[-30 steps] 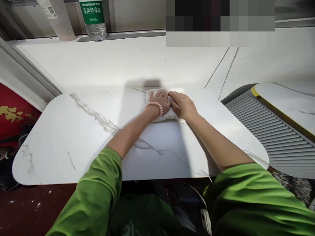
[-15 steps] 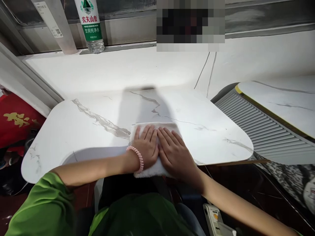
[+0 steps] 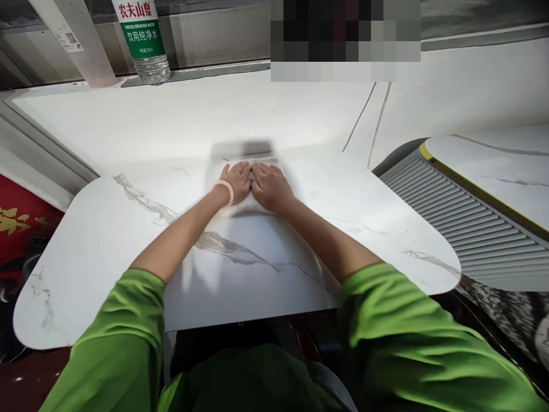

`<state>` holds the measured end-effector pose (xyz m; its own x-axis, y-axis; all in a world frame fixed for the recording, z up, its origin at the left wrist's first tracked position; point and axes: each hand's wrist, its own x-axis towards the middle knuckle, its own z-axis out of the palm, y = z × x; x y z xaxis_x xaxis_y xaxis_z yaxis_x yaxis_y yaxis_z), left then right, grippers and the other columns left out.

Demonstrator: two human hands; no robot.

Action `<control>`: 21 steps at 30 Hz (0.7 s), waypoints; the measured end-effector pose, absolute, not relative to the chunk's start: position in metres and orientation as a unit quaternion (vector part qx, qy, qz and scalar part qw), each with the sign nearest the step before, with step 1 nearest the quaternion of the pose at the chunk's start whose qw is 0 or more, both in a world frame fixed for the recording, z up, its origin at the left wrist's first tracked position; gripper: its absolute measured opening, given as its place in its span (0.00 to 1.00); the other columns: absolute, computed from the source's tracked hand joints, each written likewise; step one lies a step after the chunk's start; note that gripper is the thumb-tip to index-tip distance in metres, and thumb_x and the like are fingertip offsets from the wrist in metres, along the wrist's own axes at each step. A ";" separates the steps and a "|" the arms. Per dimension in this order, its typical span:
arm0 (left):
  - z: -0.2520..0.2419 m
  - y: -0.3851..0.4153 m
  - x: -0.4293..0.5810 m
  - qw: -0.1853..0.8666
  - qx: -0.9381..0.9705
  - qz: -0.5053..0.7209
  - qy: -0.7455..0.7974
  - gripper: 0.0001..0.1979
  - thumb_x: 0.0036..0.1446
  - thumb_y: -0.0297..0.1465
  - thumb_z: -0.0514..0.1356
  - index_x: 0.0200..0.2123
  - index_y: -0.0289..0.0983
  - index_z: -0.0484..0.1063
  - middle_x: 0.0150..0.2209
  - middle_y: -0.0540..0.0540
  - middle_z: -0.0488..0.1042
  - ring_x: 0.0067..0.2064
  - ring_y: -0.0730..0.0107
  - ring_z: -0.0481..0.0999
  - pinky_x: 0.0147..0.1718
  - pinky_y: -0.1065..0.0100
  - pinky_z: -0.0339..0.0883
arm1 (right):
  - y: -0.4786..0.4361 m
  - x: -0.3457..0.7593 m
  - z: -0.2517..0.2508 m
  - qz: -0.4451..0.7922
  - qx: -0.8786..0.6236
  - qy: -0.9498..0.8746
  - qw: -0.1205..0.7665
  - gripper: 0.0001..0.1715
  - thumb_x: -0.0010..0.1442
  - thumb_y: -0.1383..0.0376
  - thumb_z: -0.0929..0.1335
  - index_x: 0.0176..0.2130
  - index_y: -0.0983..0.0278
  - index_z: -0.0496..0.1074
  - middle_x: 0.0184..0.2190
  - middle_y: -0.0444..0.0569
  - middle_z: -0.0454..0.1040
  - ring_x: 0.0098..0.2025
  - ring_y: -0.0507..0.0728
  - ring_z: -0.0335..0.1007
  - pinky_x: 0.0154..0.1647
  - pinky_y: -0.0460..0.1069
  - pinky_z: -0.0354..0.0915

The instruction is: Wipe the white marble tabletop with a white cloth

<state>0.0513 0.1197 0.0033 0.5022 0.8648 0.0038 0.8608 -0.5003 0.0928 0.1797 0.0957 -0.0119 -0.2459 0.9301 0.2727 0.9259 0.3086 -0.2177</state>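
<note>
Both my hands lie flat, side by side, on a folded white cloth (image 3: pixel 269 163) at the far edge of a white marble-patterned table (image 3: pixel 107 252). My left hand (image 3: pixel 235 180), with a pink coil band at the wrist, presses the cloth's left part with fingers stretched out. My right hand (image 3: pixel 268 186) presses the right part, fingers flat and together. Most of the cloth is hidden under the hands. Both arms are stretched forward in green sleeves.
A water bottle (image 3: pixel 143 43) with a green and red label stands on the sill at the back left. A white ledge (image 3: pixel 171 114) runs behind the table. A grey ribbed panel (image 3: pixel 463 223) and a second white tabletop (image 3: pixel 501 166) lie to the right.
Both hands pulled the cloth back to the near edge half a second ago, then pushed it away again to the table's far edge.
</note>
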 end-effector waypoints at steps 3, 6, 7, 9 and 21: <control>0.005 0.148 0.046 0.043 0.861 0.041 0.504 0.27 0.68 0.28 0.42 0.68 0.27 0.54 0.71 0.37 0.54 0.71 0.60 0.52 0.69 0.52 0.41 | 0.127 0.173 -0.012 0.015 -0.591 -0.784 0.192 0.32 0.62 0.69 0.55 0.61 0.78 0.64 0.63 0.64 0.66 0.67 0.65 0.58 0.68 0.60 0.49; 0.005 0.160 0.044 0.048 0.859 0.055 0.506 0.27 0.67 0.28 0.42 0.67 0.27 0.55 0.70 0.38 0.55 0.71 0.62 0.52 0.69 0.54 0.41 | 0.140 0.172 -0.013 0.014 -0.593 -0.781 0.194 0.31 0.63 0.69 0.55 0.61 0.77 0.65 0.63 0.62 0.67 0.66 0.64 0.59 0.68 0.59 0.50; 0.005 0.161 0.044 0.049 0.859 0.060 0.507 0.27 0.67 0.28 0.42 0.67 0.28 0.55 0.70 0.38 0.55 0.71 0.62 0.52 0.70 0.54 0.40 | 0.140 0.172 -0.013 0.010 -0.596 -0.780 0.191 0.31 0.63 0.69 0.55 0.61 0.76 0.65 0.63 0.62 0.66 0.66 0.64 0.58 0.68 0.59 0.50; 0.004 0.160 0.044 0.049 0.855 0.064 0.512 0.27 0.67 0.28 0.41 0.68 0.30 0.55 0.71 0.39 0.55 0.71 0.62 0.52 0.70 0.54 0.40 | 0.139 0.172 -0.013 0.002 -0.603 -0.776 0.183 0.32 0.64 0.68 0.55 0.63 0.77 0.63 0.65 0.61 0.64 0.67 0.63 0.56 0.68 0.60 0.49; -0.001 0.046 0.030 0.021 0.863 0.046 0.502 0.26 0.69 0.29 0.42 0.68 0.32 0.56 0.71 0.40 0.55 0.71 0.60 0.52 0.69 0.51 0.42 | 0.020 0.163 -0.015 -0.027 -0.597 -0.787 0.151 0.33 0.67 0.66 0.53 0.65 0.78 0.60 0.67 0.63 0.61 0.69 0.66 0.54 0.69 0.63 0.50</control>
